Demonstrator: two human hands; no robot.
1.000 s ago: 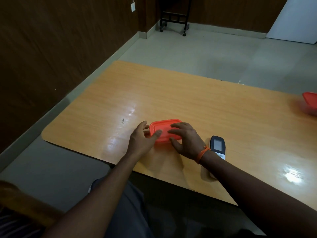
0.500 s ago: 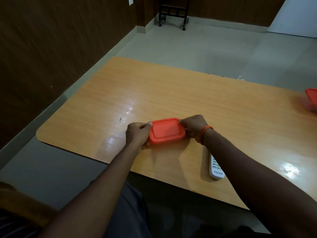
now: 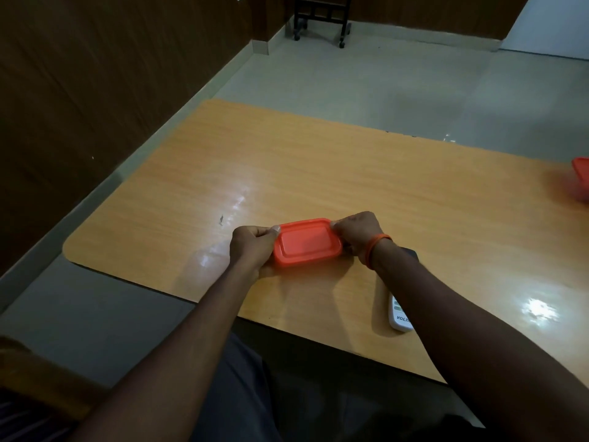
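Observation:
A small orange lidded box (image 3: 306,242) sits near the front middle of the wooden table (image 3: 318,173). My left hand (image 3: 253,245) grips its left end, thumb on the lid's edge. My right hand (image 3: 358,232), with an orange band on the wrist, grips the right end, fingers curled round the rim. The box's lower body is mostly hidden by both hands.
A white remote control (image 3: 399,314) lies by the table's front edge, partly under my right forearm. Another orange box (image 3: 581,181) shows at the right edge of the table. A dark wall runs along the left, and a black wheeled stand (image 3: 322,17) is at the far back.
A second ago both hands lay flat over the lid with straight fingers. They have shifted to the box's two ends and curled round it. The view has tipped slightly.

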